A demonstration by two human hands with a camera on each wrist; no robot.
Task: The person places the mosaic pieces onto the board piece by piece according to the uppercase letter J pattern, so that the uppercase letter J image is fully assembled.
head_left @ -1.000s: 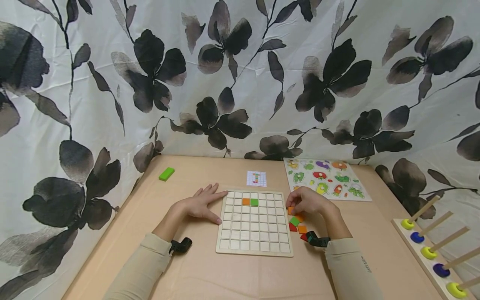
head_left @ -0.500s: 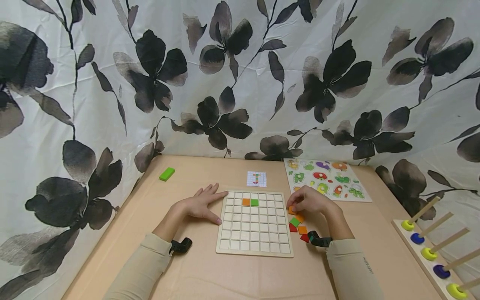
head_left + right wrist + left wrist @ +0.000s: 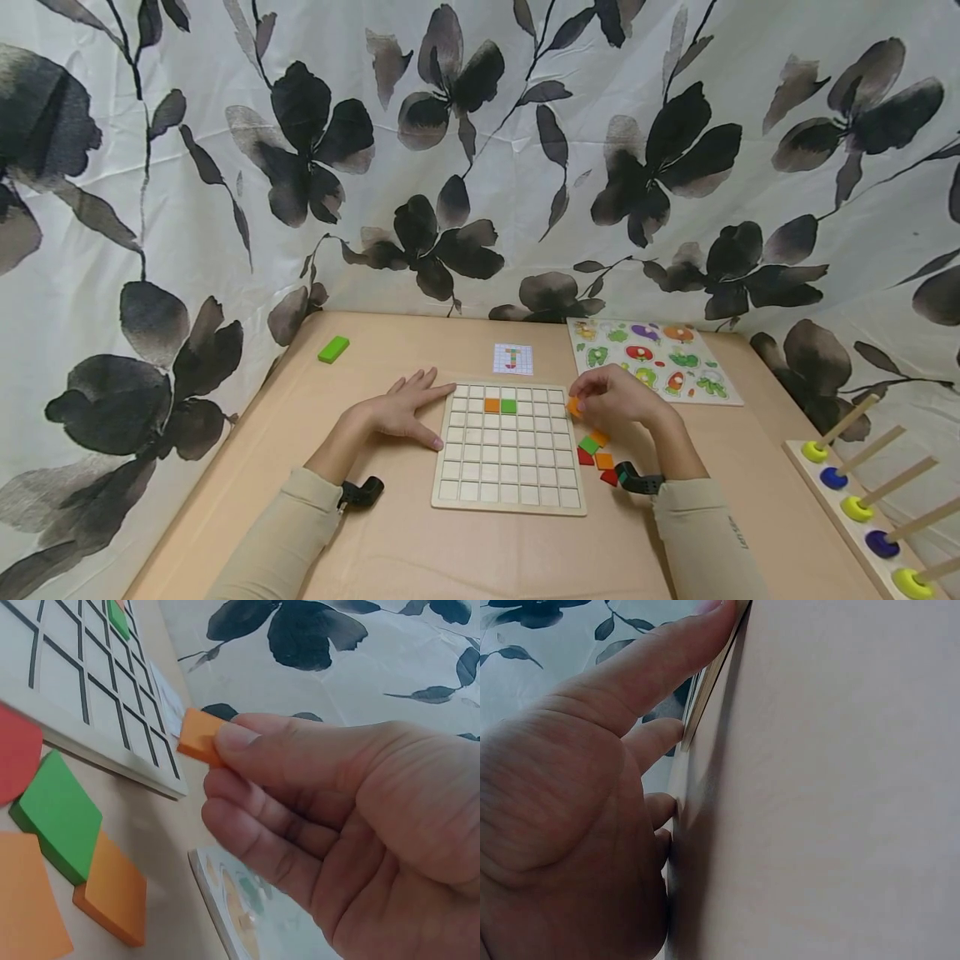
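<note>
A wooden grid board (image 3: 509, 450) lies in the middle of the table, with an orange tile (image 3: 491, 405) and a green tile (image 3: 508, 406) side by side in its upper part. My left hand (image 3: 397, 411) rests spread at the board's left edge, thumb and fingertips against the rim. Beyond the upper right edge, my right hand (image 3: 617, 393) pinches an orange square tile (image 3: 201, 736) between thumb and fingers, raised off the table. Below that hand lie loose tiles: a green one (image 3: 58, 817), orange ones such as this orange tile (image 3: 116, 891), and red ones, including a red tile (image 3: 16, 754).
Behind the board lies a small pattern card (image 3: 513, 358). A vegetable picture board (image 3: 652, 358) is at the back right, a green block (image 3: 333, 348) at the back left. A peg rack (image 3: 862, 517) with coloured rings stands along the right side. A floral curtain hangs behind.
My right hand has lifted an orange tile from the loose pile and moved slightly up and left, toward the board. My left hand has stayed at the board's edge.
</note>
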